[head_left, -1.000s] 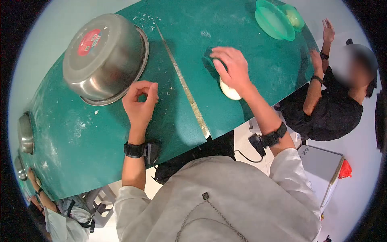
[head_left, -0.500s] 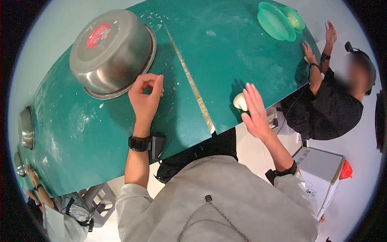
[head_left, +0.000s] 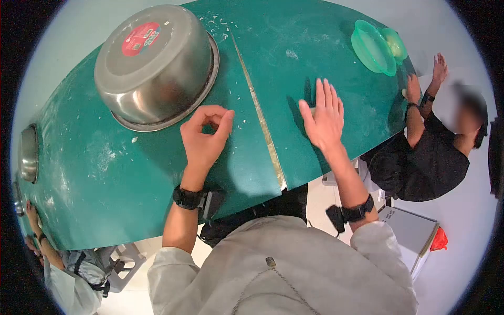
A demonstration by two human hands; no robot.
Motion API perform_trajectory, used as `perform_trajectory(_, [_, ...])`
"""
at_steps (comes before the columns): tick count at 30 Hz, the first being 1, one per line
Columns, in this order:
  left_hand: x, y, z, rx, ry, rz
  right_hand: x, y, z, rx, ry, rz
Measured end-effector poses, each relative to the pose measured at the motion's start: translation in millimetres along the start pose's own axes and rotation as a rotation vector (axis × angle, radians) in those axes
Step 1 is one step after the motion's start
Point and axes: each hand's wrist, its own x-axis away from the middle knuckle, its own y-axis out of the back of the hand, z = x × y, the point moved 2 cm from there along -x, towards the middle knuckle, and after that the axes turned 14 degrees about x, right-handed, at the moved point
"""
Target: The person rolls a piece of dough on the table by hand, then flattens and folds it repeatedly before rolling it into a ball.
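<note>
Finger check: straight and slightly parted on right hand [head_left: 325, 118]; curled in, ringed against thumb, on left hand [head_left: 207, 134].
Noted small cream-white dough-like lump [head_left: 313, 111] right of centre, mostly hidden by right hand; contact impossible to confirm. Noted also upturned silver metal bowl [head_left: 157, 68] at upper left, near left hand, on green tabletop [head_left: 131, 194].

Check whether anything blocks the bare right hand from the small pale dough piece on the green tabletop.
Nothing visible does. The right hand covers most of the dough piece, leaving only a sliver showing; whether they touch is hidden. The large upturned silver metal bowl sits off to the left, out of the way.
</note>
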Motion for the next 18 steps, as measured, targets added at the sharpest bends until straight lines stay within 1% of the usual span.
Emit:
perform_trajectory(2, [0,0,-1,-0.009,-0.017,0.009,-28,-8,-1,0.008,-0.048,-0.075])
perform_trajectory(3, [0,0,-3,-0.027,-0.037,0.022,-42,-14,-3,0.011,-0.051,-0.076])
perform_trajectory(5, [2,-2,-4,-0.036,-0.057,0.036,-67,-22,-13,-0.076,-0.090,-0.115])
perform_trajectory(6, [2,-2,-4,-0.037,-0.062,0.033,-80,-26,-17,-0.070,-0.092,-0.121])
perform_trajectory(7, [2,-2,-4,-0.039,-0.067,0.033,-93,-28,-21,-0.104,-0.105,-0.179])
perform_trajectory(8, [1,-3,-2,-0.034,-0.075,0.037,-99,-28,-23,-0.138,-0.117,-0.240])
perform_trajectory(11, [-1,-1,4,-0.053,-0.104,0.049,-103,-28,-20,-0.115,-0.111,-0.323])
perform_trajectory(12, [-1,-1,5,-0.050,-0.082,0.043,-98,-27,-19,-0.125,-0.074,-0.391])
perform_trajectory(13, [-1,-1,6,-0.048,-0.054,0.037,-90,-28,-18,-0.123,-0.070,-0.410])
perform_trajectory(15, [0,0,3,-0.038,-0.078,0.037,-66,-29,-17,-0.012,-0.062,-0.342])
perform_trajectory(16, [0,2,2,-0.029,-0.085,0.040,-51,-23,-17,-0.010,-0.065,-0.348])
perform_trajectory(18, [3,2,0,-0.016,-0.090,0.045,-16,-14,-15,-0.217,0.115,-0.087])
